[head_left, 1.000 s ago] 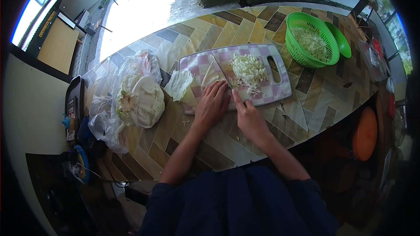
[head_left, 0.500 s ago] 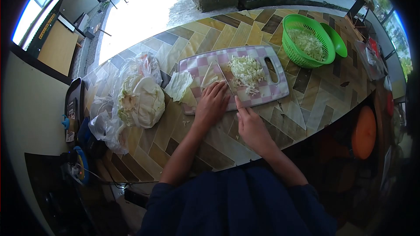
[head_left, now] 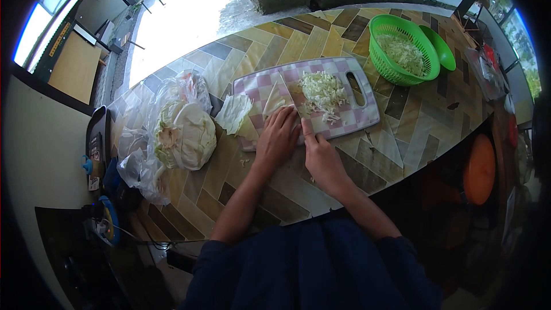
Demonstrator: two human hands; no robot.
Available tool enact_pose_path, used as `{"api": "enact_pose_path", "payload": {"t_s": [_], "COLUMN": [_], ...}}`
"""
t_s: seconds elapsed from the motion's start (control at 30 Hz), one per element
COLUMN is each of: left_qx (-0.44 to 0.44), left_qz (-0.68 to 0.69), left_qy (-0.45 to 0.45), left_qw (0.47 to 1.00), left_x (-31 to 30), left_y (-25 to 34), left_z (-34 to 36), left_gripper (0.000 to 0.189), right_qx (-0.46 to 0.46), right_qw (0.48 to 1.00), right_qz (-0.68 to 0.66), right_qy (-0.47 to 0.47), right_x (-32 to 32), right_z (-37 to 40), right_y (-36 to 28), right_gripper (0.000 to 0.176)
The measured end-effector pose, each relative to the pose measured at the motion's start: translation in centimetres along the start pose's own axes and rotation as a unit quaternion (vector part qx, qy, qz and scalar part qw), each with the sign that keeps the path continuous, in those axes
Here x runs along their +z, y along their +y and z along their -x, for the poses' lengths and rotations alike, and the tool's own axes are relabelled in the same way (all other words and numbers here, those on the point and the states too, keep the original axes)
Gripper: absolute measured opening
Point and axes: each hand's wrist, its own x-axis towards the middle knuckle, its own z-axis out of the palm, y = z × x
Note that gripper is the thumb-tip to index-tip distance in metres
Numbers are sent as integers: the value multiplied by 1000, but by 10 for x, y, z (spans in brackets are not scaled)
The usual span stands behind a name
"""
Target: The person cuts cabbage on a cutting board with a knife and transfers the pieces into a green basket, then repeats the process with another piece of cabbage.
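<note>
On the pink and white checkered cutting board (head_left: 261, 83), my left hand (head_left: 278, 138) presses down on a folded piece of cabbage leaf (head_left: 276, 101) with bent fingers. My right hand (head_left: 322, 158) is closed round the handle of a knife (head_left: 290, 93), its index finger stretched along the top. The blade lies close beside my left fingertips. Shredded cabbage (head_left: 323, 90) is heaped to the right of the blade. A loose cabbage leaf (head_left: 234, 112) overlaps the board's left edge.
A cut cabbage head (head_left: 186, 135) sits in a clear plastic bag (head_left: 135, 166) on the left of the tiled table (head_left: 281, 195). At the back right, a green basket (head_left: 404, 74) holds shredded cabbage, with a green bowl (head_left: 441, 49) beside it. An orange stool (head_left: 479, 169) stands below.
My right hand and the knife have shifted slightly left and up, closer to my left fingers. My left hand stays on the leaf piece.
</note>
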Motion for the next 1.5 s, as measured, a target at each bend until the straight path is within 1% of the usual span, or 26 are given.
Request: {"api": "enact_pose_path", "payload": {"t_s": [0.07,0.17,0.2,0.27,0.3,0.4,0.5,0.6,0.7,0.8,0.9,1.0,1.1,1.2,1.4,1.5], "left_qx": [-35,-24,-5,32,33,28,18,17,21,26,25,23,21,18,11,1], "left_qz": [32,24,-11,-80,-67,-34,-22,-32,-42,-48,-52,-46,-42,-43,-37,-23], "left_qy": [8,-2,5,20,17,9,10,4,3,3,-4,-7,-9,-6,-12,-6], "left_qw": [999,999,1000,996,997,999,1000,999,999,998,998,999,999,999,999,1000], "left_x": [1,1,0,-4,-4,-2,-1,-2,-1,0,0,-2,-3,-2,-3,-2], "left_y": [2,2,3,5,3,-1,-2,-2,-2,-3,-3,-1,-1,-1,-2,-1], "left_z": [2,2,2,1,1,4,2,5,4,4,4,3,3,3,3,1], "left_gripper": [35,34,34,33,34,35,36,38,39,41,42,42,42,42,43,42], "right_qx": [-25,-40,-41,-31,-24,3,-23,-41,-78,-89,-54,-53,-51,-44,-58,-55], "right_qw": [999,996,995,997,998,995,990,997,996,996,998,998,997,992,994,994], "right_qz": [-42,-74,-81,-59,-48,89,137,57,-12,-13,2,22,51,108,92,88], "right_qy": [22,34,35,25,20,-37,-17,30,41,20,-13,-25,-34,-48,-26,-15], "right_x": [-4,-9,-10,-9,-9,-14,-7,-7,-14,-13,-20,-24,-24,-19,-1,2], "right_z": [-1,-1,-1,-1,0,1,-1,-13,-9,2,10,14,15,15,-5,-9], "right_y": [9,13,12,10,9,0,9,20,21,17,8,7,6,4,11,12], "right_gripper": [51,49,49,51,51,54,57,58,57,54,53,53,56,62,70,64]}}
